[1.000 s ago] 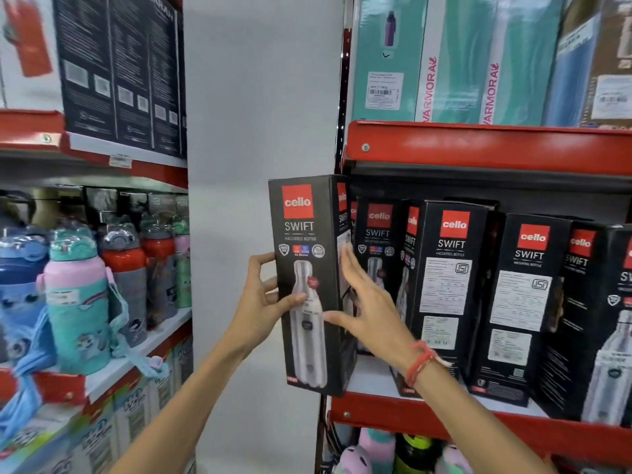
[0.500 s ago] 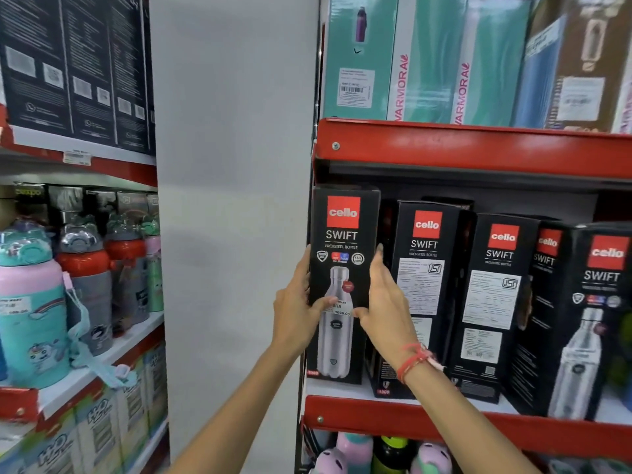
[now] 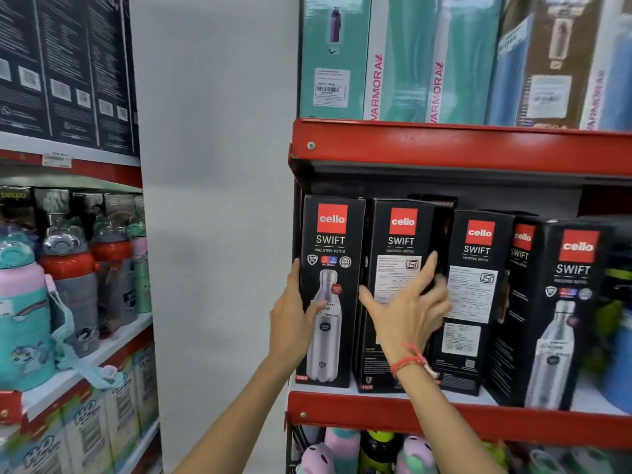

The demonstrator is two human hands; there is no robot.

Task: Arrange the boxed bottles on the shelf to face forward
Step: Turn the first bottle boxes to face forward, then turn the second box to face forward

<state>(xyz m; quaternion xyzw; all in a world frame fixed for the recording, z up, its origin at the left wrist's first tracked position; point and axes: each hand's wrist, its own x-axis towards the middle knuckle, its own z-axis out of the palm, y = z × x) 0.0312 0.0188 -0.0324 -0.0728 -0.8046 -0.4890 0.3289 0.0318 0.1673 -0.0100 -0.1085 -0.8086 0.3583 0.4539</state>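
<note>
Black front-facing box (image 3: 330,292) against left hand (image 3: 290,323), seemingly gripped

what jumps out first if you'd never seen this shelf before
A row of black Cello Swift boxes stands on the middle red shelf, each with a bright red logo square. The leftmost box faces forward with its steel bottle picture, the left hand on its left edge; the right hand, fingers spread, is in front of the second box, which shows a label panel. Teal boxes fill the shelf above.
</note>
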